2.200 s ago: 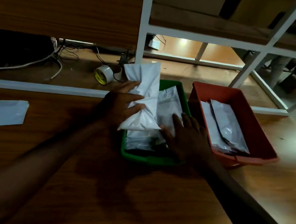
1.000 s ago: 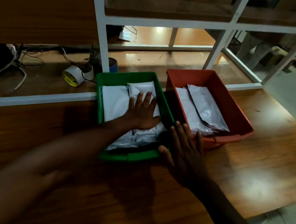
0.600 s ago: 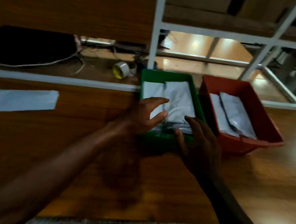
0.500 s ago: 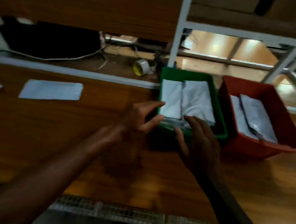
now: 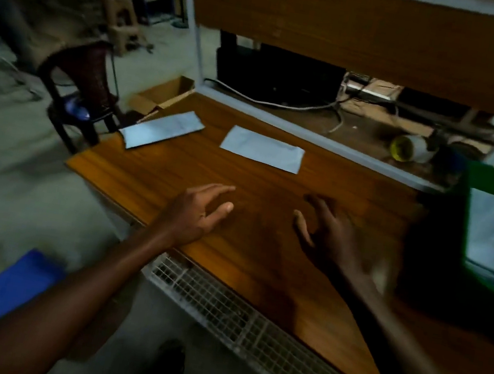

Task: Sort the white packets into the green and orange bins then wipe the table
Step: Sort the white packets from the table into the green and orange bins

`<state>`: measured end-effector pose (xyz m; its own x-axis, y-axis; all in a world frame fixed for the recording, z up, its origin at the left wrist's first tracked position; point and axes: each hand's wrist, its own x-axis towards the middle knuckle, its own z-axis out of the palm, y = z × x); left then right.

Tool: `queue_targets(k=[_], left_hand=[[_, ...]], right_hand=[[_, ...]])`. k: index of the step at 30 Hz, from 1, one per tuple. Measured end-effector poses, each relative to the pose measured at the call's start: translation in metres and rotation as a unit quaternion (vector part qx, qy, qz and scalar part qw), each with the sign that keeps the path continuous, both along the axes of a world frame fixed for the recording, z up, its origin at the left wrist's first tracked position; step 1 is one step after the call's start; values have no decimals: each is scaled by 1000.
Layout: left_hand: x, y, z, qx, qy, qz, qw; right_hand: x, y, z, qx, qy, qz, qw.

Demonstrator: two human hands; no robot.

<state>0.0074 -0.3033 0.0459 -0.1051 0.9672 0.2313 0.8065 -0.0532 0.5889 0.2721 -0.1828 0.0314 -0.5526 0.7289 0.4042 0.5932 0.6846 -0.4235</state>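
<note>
- White packets are what I am after, and two lie flat on the wooden tabletop point(image 5: 261, 253), both beyond my hands.
- Farthest from the green bin, one packet point(image 5: 161, 129) sits at an angle with its end poking past the tabletop's edge.
- Nearer the green bin but well apart from it, the second packet point(image 5: 262, 153) lies close to the white rail at the back of the tabletop.
- My left hand point(image 5: 194, 212) hovers over the bare wood short of both packets, fingers spread and loosely bent; the grip is open wide and holds nothing.
- My right hand point(image 5: 327, 232) hangs between the left hand and the green bin, also spread, fingers relaxed, nothing in it.
- At the far side of the view the green bin point(image 5: 471, 203) holds several white packets already; only part of it shows.
- Past the green bin the orange bin is out of view, so I cannot say what it holds.
- By my reckoning the sorting is mostly done: two packets are left to bin as far as I can see, and the wiping has not begun. No cloth shows anywhere.
</note>
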Motion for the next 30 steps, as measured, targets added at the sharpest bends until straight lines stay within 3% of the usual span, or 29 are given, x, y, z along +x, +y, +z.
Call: queue_targets(k=[8,12,15,19,24,30], left_hand=[[-184,44,-18,-15,42,51,998],[-254,85,-32,-45,49,61,996],[-294,119,-47,-58,105,79,990],[-323,153,-70,-131,219,68,964],[-332,172,-81,-217,218,58,950],[-312,166,-80,-225,275,37,934]], right_hand=[[-159,63,-28,-42,-72,-78,993],[-202,102,-36,-90,-131,-108,981],[-223,130,-41,-127,-187,-120,967],[-240,163,-54,-115,-223,-109,962],[-247,195,-66,-108,-339,-112,928],[-255,186,-74,-121,-368,-168,907]])
